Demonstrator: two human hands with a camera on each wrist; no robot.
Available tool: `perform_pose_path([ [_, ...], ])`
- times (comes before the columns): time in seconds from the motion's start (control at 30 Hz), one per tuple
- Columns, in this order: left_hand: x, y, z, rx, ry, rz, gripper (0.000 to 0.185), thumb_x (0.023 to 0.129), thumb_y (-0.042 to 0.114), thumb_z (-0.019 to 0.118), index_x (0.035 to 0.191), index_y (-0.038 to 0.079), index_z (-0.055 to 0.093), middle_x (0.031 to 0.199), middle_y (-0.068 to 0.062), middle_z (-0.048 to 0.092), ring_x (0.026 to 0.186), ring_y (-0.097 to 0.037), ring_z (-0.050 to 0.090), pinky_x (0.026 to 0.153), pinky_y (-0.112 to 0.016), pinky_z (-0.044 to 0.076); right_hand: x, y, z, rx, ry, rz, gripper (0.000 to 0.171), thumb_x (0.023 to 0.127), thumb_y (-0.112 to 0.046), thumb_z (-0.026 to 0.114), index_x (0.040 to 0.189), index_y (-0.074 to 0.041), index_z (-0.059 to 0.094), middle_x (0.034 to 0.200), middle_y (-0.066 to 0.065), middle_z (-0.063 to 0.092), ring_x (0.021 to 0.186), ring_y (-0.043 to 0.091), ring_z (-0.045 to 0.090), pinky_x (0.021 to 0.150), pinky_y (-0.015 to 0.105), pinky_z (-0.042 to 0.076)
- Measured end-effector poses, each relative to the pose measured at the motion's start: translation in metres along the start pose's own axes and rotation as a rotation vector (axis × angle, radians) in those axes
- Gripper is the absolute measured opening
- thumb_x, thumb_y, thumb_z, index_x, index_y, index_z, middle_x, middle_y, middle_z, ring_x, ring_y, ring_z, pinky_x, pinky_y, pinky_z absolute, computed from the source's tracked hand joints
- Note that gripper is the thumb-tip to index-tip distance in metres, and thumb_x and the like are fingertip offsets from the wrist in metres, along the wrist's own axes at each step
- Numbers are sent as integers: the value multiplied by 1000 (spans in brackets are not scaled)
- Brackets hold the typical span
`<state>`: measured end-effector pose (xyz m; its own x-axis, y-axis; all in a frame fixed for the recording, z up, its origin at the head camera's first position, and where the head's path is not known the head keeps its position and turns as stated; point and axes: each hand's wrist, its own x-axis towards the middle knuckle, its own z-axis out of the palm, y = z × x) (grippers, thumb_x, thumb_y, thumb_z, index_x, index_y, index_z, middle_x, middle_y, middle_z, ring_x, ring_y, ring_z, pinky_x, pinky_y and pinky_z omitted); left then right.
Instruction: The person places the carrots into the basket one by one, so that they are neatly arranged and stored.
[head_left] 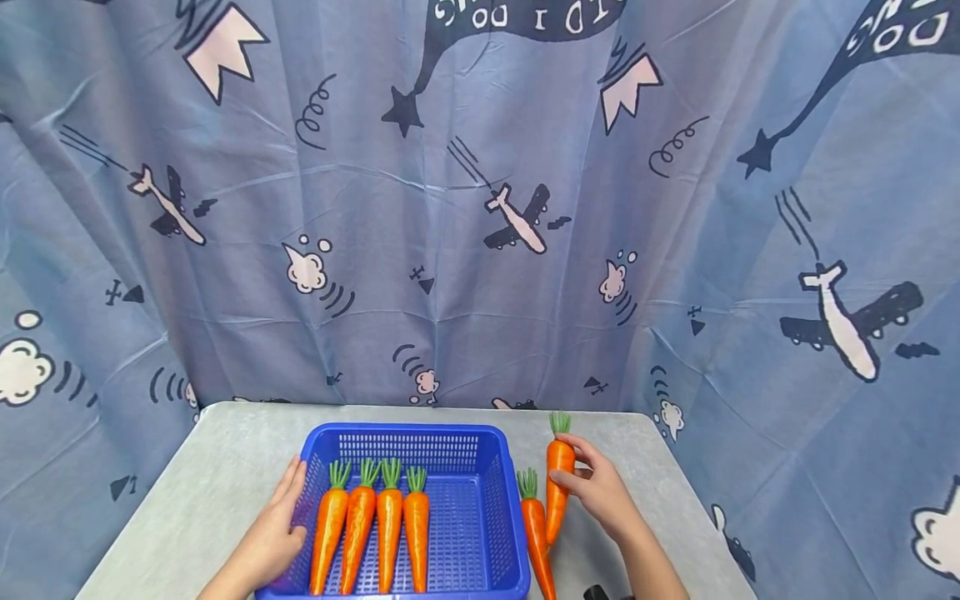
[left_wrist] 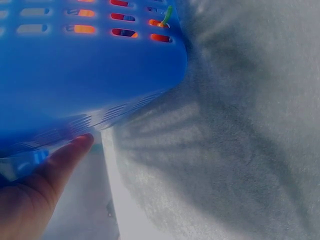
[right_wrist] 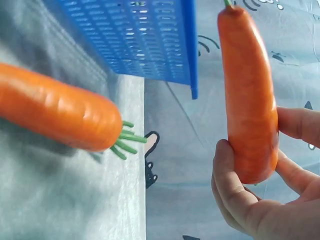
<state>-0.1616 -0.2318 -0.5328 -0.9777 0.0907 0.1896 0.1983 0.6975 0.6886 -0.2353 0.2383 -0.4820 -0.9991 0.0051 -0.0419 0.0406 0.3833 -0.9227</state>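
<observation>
**Carrot pinched beside basket**

Right hand fingers and thumb pinching a carrot, leaves up, above the desk. Second carrot lying just beside those fingers. Left hand flat against the blue basket, apparently uncurled; four carrots just beyond.

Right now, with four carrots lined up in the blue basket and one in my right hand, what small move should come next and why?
Probably swing the right hand left over the basket rim. Its held carrot is clear of the table, and bare floor shows right of the four carrots. The left hand already steadies the basket's left wall.
</observation>
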Motion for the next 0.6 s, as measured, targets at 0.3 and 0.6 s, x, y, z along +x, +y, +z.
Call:
perform_pose_path([
  [0.3, 0, 0, 0, 9, 13, 9, 89, 74, -13, 60, 155, -12, 22, 165, -29, 14, 144, -56, 26, 95, 7, -3, 2, -12, 10, 24, -20, -24, 57, 89, -14, 74, 143, -15, 56, 136, 22, 57, 99, 26, 65, 79, 38, 62],
  [0.6, 0, -1, 0, 1, -3, -7, 90, 76, -11, 61, 156, -9, 20, 166, -27, 12, 144, -56, 24, 96, 4, -4, 3, -25, 21, 22, -44, -60, 57, 88, -14, 74, 142, -15, 56, 134, 20, 57, 96, 25, 65, 81, 40, 63],
])
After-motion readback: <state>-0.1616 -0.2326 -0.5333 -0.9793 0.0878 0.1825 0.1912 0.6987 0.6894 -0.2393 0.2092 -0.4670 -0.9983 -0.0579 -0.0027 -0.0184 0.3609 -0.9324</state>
